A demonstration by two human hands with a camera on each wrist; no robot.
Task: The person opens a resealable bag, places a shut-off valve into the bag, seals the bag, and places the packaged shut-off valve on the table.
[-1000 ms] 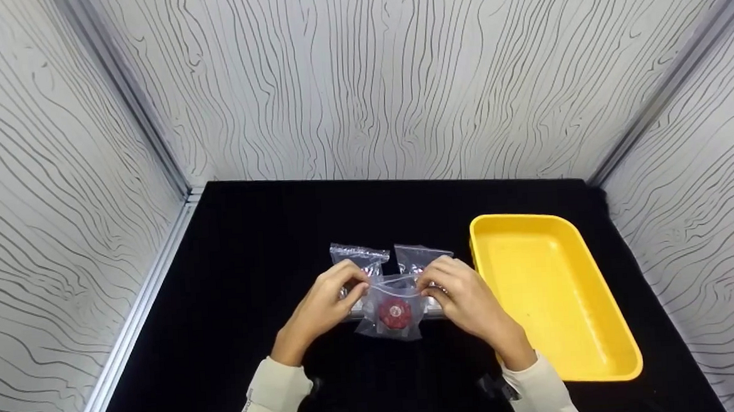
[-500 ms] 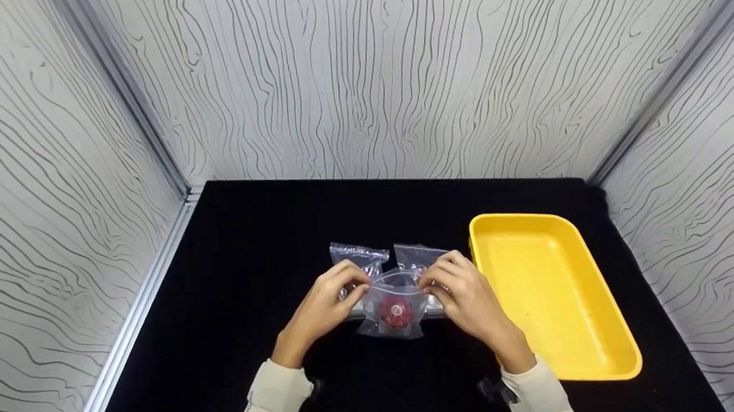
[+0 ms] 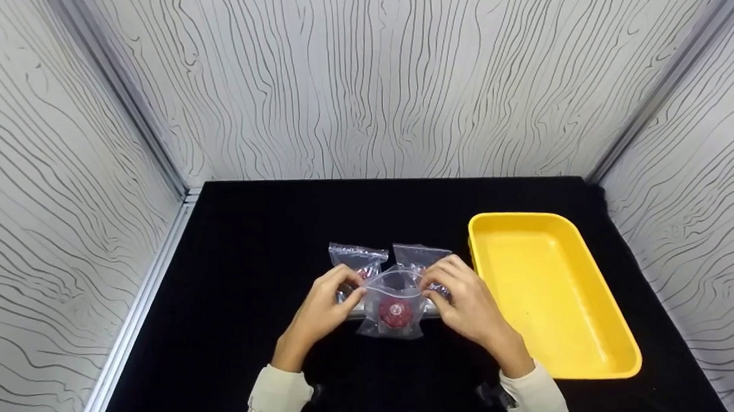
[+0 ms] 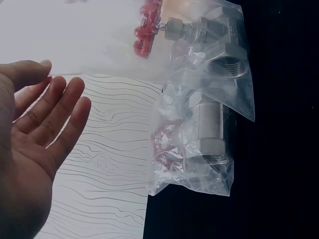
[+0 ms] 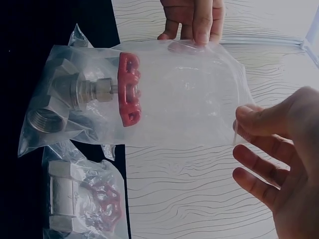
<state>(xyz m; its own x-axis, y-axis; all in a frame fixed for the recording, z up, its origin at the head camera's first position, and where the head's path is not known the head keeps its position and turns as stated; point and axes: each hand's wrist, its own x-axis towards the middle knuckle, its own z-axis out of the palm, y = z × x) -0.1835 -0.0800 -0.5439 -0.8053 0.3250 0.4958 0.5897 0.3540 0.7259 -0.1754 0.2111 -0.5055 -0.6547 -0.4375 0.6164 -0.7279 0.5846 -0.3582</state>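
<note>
A clear zip bag (image 5: 184, 89) stands upright between both hands, its mouth parted at the top. Inside it is a metal valve (image 5: 70, 92) with a red handwheel (image 3: 395, 311). My left hand (image 3: 322, 302) pinches the bag's left upper edge, thumb in front and fingers behind in the right wrist view. With thumb and index finger, my right hand (image 3: 469, 301) pinches the right end of the rim; its other fingers are spread below. Behind the held bag lie two more bags, one at left (image 3: 358, 253) and one at right (image 3: 418, 255), each partly hidden by a hand.
To the right of the hands is a yellow tray (image 3: 551, 297) on the black tabletop (image 3: 268, 236). White wood-grain panels (image 3: 360, 81) enclose the back and both sides. A silver strip (image 3: 357, 313) shows under the bags.
The bag's mouth has spread wider, its back wall now standing higher. Both hands have shifted only slightly and keep their hold on the rim. The tray and other bags stay in place.
</note>
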